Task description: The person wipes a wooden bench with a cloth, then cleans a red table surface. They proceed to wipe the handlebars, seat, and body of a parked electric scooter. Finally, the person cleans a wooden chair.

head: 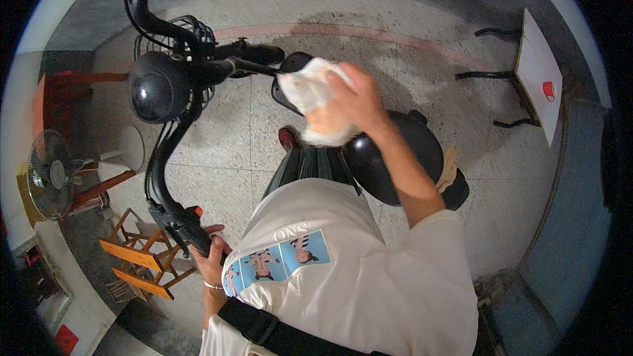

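An electric bike or scooter with a black handlebar and a round black headlamp housing stands before me. At the lower left, my left hand is closed around a handlebar grip. My right hand, blurred, holds a crumpled white and orange cloth over the bike's middle, near the end of a thin black bar. Part of the frame behind the cloth is hidden. The black saddle lies under and beside my right forearm, with a tan cloth at its rear.
A wire basket is fixed near the handlebar. At left are a standing fan, a red wooden table frame and a folding wooden stool. A white table bearing a red cup stands at right.
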### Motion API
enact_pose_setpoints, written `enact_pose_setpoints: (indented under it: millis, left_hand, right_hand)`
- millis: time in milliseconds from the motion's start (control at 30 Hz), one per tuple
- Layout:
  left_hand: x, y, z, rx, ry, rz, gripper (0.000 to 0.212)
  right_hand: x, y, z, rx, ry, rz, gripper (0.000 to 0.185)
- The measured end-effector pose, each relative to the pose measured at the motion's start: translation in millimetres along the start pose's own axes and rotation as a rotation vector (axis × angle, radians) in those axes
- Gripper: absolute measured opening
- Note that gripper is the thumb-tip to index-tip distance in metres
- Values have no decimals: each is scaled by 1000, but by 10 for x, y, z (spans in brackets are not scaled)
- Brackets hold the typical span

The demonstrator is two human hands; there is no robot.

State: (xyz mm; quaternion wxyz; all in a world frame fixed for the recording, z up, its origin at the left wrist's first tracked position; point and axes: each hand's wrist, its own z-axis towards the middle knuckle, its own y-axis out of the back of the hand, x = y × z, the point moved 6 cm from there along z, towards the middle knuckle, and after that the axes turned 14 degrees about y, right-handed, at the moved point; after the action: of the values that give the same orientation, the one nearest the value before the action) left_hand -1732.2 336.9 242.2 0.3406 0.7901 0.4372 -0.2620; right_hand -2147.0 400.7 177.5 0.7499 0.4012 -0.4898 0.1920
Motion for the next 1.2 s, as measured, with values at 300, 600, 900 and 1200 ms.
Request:
enact_pose_setpoints:
  millis: [300,600,900,1200]
  left_hand:
    - [-54,-127,-69,42,-4,-89,35]
    - [-48,-114,-14,108,-112,-68,32]
    - [-29,-116,-49,152,-148,-23,34]
    - [-71,-136,-35,227,-169,-51,37]
  right_hand:
    - [-260,653,-1658,370,35,-629,70]
    - [-329,98,-1458,168,101,-890,53]
    - [-481,847,-2863,-71,-101,-1151,39]
    - [-328,1906,-3980,-828,-416,-346,36]
